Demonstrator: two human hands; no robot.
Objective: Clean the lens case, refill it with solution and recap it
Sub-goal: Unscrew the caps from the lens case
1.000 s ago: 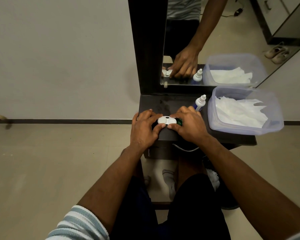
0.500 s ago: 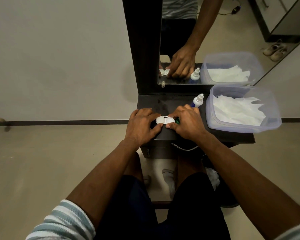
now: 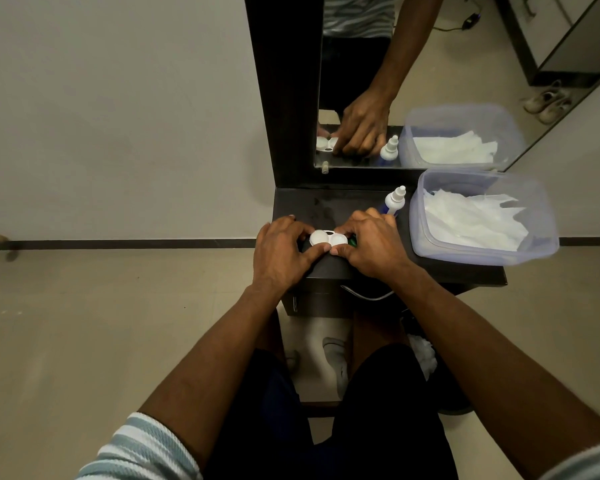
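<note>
Place: a room in a home, at a small dressing or vanity spot.
Mirror: a tall mirror (image 3: 430,81) in a dark frame stands just beyond the hands (image 3: 326,251), on a narrow dark worktop (image 3: 326,202).
Worktop items: a dropper bottle (image 3: 394,199) and a clear tub (image 3: 482,216) of white tissues sit to the right of the hands.
Reflection: shoes (image 3: 548,100) on the floor, a dark cabinet (image 3: 575,39) and a plugged-in cable (image 3: 465,22) show in the mirror.
Surroundings: plain pale wall (image 3: 118,116) to the left of the hands, with a dark skirting strip (image 3: 118,243); beige tiled floor (image 3: 84,341) below them.
</note>
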